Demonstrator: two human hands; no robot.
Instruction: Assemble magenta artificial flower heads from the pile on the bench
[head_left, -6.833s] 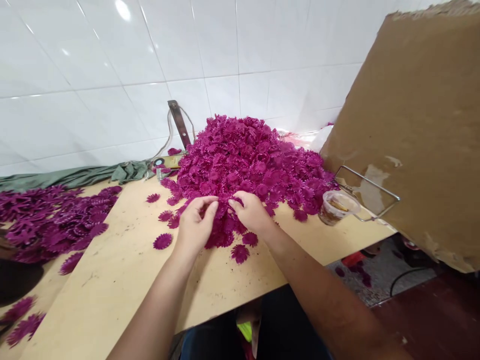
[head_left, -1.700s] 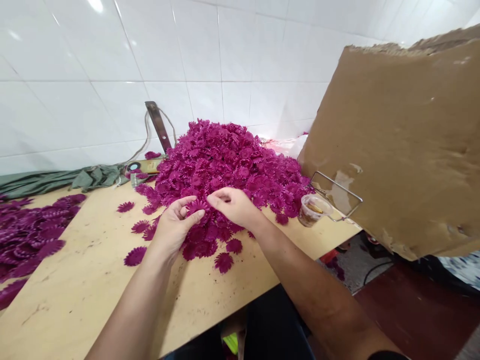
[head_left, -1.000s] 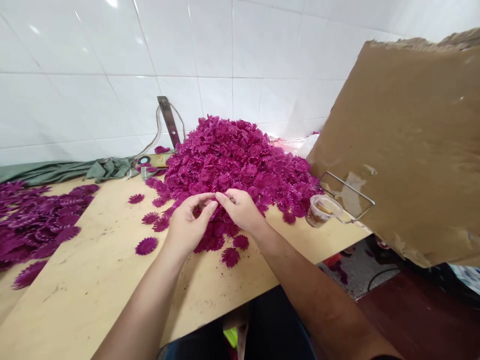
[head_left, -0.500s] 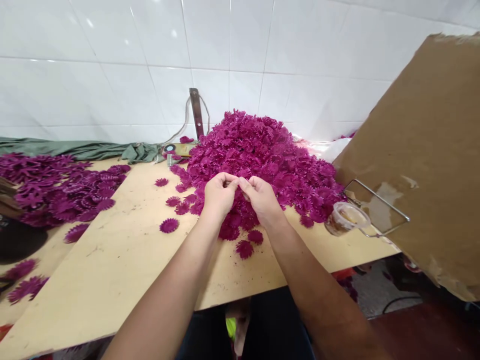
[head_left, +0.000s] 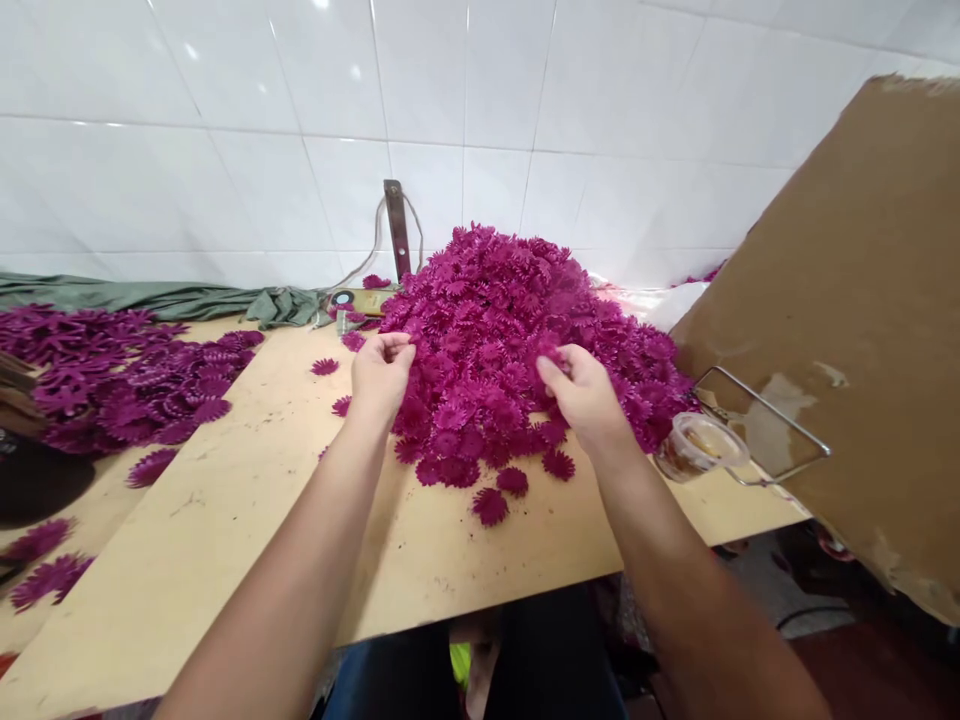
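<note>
Your left hand (head_left: 381,368) pinches one flower piece; your right hand (head_left: 583,392) pinches into the flower heap (head_left: 510,330) between them. Lift singles cleanly.

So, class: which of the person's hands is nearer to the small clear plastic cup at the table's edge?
The right. The right hand rests on the flower pile just left of the plastic cup; the left hand is at the pile's far side, well away.

Cut off by the left edge: second flower pile (head_left: 112,375) and a dark round thing (head_left: 34,485) just below it. Hidden under the big pile (head_left: 517,330): table behind. Unclear: contents of the cup (head_left: 699,447) (right of the big pile), fingertips buried among petals.
</note>
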